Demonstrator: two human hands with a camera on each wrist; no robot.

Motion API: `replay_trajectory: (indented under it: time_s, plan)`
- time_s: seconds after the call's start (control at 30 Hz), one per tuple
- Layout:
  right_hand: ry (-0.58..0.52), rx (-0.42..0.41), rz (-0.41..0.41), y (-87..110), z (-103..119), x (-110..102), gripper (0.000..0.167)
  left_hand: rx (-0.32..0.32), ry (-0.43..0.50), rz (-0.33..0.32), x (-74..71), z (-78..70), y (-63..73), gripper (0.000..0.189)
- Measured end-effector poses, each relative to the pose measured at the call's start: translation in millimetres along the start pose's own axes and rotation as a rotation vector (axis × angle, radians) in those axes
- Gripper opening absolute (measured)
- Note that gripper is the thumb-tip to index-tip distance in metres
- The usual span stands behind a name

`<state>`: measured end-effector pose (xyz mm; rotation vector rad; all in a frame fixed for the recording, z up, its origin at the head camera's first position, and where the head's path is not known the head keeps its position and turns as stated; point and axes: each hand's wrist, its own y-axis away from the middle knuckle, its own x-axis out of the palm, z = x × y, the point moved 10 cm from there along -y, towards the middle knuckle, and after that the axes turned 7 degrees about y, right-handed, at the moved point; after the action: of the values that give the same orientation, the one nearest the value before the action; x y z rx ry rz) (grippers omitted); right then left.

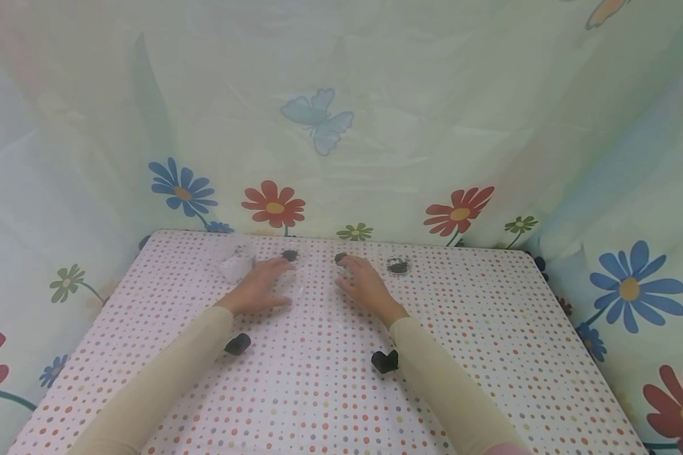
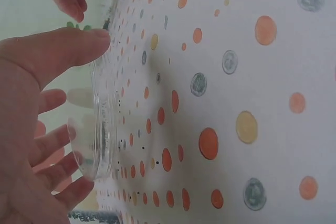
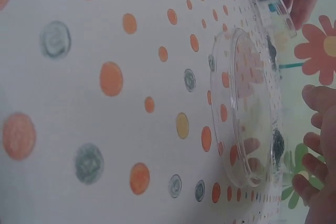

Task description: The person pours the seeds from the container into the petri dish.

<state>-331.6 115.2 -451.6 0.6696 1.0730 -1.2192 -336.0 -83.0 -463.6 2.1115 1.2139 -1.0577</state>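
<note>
My left hand point(image 1: 260, 287) is spread beside a clear round dish point(image 2: 105, 135), fingertips close to its rim and thumb apart from the fingers. Whether they touch it, I cannot tell. My right hand point(image 1: 369, 289) lies to the right, fingers loosely bent and thumb apart. Just beside its fingers, another clear shallow dish point(image 3: 239, 108) rests on the table in the right wrist view. Beyond the left fingertips is a small dark heap point(image 1: 289, 255); a second dark heap point(image 1: 340, 258) is partly hidden by the right fingers.
A clear dish with dark crumbs point(image 1: 398, 265) stands right of the right hand. A crumpled clear bag with whitish contents point(image 1: 236, 262) lies left of the left hand. Black objects point(image 1: 238, 344) show beside both sleeves. Flowered cloth point(image 1: 375, 158) hangs behind the dotted table point(image 1: 319, 392).
</note>
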Motion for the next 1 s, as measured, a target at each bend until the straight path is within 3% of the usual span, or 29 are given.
replay_trajectory:
  time_s: [0.23,0.57,1.0]
  plan:
    - [0.008,0.029,0.014,3.2,-4.9,2.1,0.042,0.025,-0.021,-0.052,-3.3,-4.4,-7.9,0.077]
    - [0.009,0.006,-0.009,9.1,-5.4,3.5,0.041,-0.017,-0.035,-0.122,-6.9,-1.3,-15.2,0.071]
    - [-0.023,0.014,-0.024,19.1,-3.2,0.7,0.041,-0.054,0.001,-0.145,-7.6,4.4,-27.0,0.071]
